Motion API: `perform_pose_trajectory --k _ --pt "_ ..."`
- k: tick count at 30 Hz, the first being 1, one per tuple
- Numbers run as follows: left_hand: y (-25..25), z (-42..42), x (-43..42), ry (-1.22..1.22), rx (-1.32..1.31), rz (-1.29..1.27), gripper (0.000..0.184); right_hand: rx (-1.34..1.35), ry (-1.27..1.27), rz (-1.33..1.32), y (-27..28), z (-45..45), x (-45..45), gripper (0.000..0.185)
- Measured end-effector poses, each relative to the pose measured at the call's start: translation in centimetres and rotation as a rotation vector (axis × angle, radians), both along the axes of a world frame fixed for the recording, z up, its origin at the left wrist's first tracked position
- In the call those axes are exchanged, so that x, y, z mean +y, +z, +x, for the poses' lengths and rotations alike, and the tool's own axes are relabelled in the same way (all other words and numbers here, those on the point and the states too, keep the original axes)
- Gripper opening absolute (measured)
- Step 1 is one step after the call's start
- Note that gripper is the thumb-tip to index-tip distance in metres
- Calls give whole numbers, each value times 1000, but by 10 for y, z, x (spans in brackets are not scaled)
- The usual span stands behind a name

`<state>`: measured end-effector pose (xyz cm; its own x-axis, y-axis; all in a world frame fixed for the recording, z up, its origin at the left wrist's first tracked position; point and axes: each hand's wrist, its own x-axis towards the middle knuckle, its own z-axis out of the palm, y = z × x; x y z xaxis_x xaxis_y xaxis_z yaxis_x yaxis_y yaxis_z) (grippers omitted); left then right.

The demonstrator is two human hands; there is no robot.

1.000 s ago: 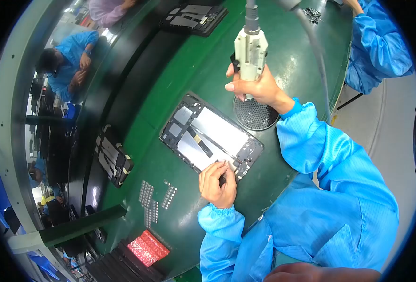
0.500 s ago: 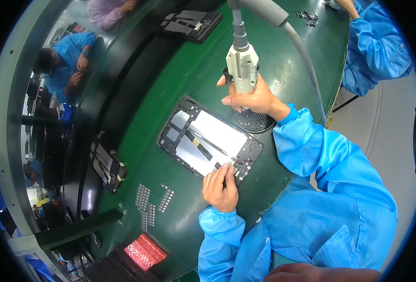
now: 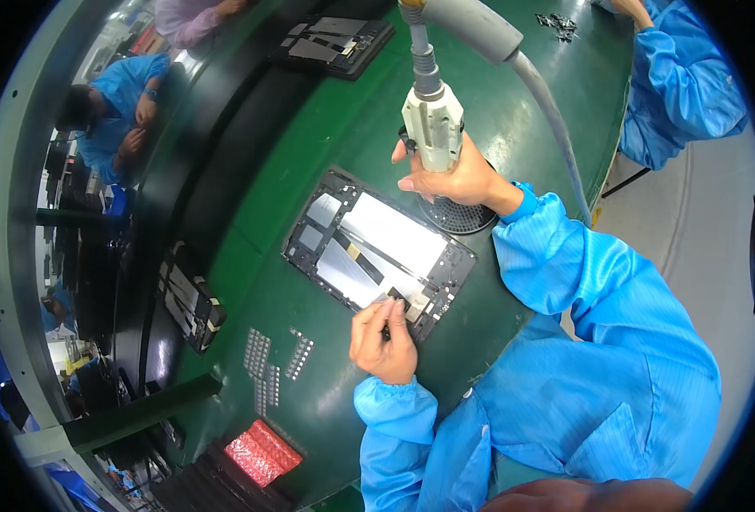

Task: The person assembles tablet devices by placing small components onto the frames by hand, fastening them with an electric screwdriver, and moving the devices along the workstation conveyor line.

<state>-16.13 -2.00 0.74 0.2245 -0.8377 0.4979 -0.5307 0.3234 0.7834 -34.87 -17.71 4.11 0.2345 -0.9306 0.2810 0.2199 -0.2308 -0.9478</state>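
Observation:
An opened tablet-like device [image 3: 394,235] lies tilted on the green table, its silver battery areas, dark strips and small boards exposed. My left hand [image 3: 384,341] is at its lower edge, thumb and fingers pinched together near a small dark part; what exactly they hold is too small to make out. My right hand [image 3: 463,177] is wrapped round a white power screwdriver [image 3: 433,124], held upright over the near side of a round perforated dish [image 3: 458,213]. The tool's tip is hidden behind my hand.
Strips of small square pieces [image 3: 259,363] and a red bubble-wrap packet [image 3: 263,452] lie at lower left. Similar devices [image 3: 335,43] rest on the black track beyond. A grey hose [image 3: 548,102] hangs right of the tool. Co-workers sit at upper left and upper right.
My left hand has drawn back a little toward the device's lower edge. The screwdriver and my right hand have shifted slightly left and down in the view.

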Motion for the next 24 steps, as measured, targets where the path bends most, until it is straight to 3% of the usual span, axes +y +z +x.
perform_pose_trajectory --k 9,17,24 --pt "-8 43 11 178 432 194 11 -8 -1 0 -1 0 -1 34" --pt "-9 57 15 264 459 368 16 -60 -22 -80 0 3 2 34" --pt "6 50 23 -14 628 547 12 22 -70 -43 15 -4 10 41"
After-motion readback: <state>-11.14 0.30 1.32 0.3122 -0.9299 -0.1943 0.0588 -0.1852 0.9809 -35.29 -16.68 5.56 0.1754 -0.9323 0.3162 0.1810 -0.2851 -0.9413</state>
